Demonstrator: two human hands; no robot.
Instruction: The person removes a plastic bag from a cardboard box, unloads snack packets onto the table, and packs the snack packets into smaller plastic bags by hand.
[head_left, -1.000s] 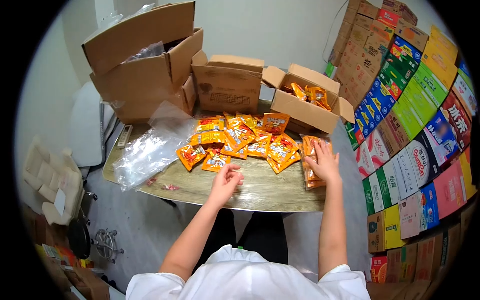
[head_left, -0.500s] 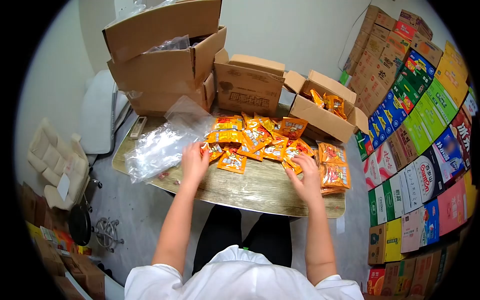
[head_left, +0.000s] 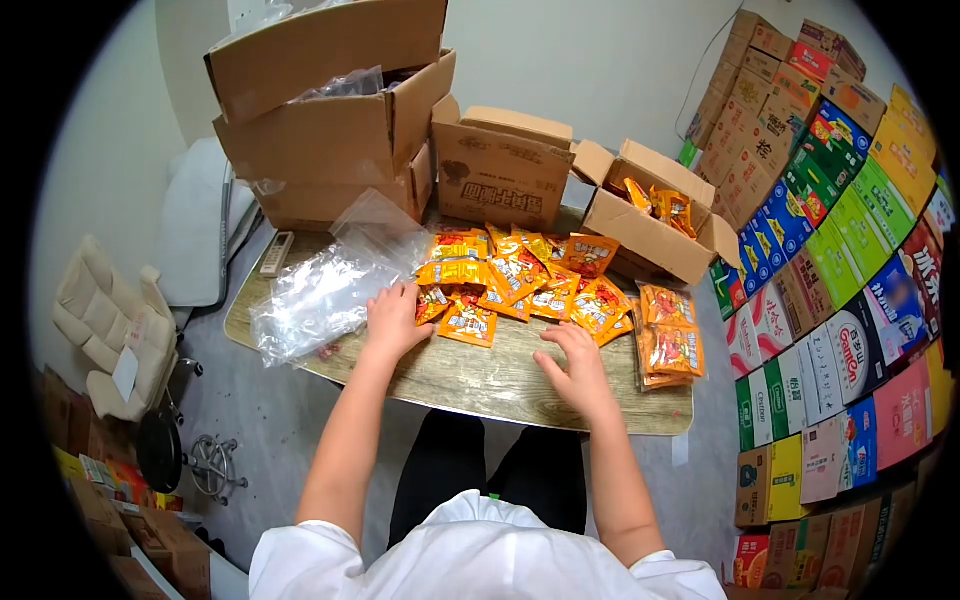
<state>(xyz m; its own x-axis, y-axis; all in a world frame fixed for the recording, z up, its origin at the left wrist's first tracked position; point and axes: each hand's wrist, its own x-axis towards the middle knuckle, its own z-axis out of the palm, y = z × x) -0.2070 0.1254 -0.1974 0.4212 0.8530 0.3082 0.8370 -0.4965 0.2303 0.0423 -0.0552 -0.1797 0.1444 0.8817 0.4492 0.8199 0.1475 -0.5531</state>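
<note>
A loose pile of orange snack packets (head_left: 516, 272) lies across the middle of the table (head_left: 470, 385). My left hand (head_left: 396, 322) is at the pile's left edge, beside clear plastic bags (head_left: 330, 297); its fingers are extended and appear to hold nothing. Just in front of the packets, my right hand (head_left: 577, 370) hovers over or rests on the wood, thumb and fingers apart. To its right sits a stack of orange packets in clear bags (head_left: 670, 340).
An open carton (head_left: 650, 235) with more orange packets stands at the back right. Another carton (head_left: 500, 178) and stacked large boxes (head_left: 310, 140) line the back. A remote control (head_left: 277, 254) lies at the left edge. Colourful cartons (head_left: 830, 320) are piled at right.
My right hand has moved left and slightly toward me, away from the packets at the pile's right end. My left hand has shifted slightly right, its fingers still beside the pile.
</note>
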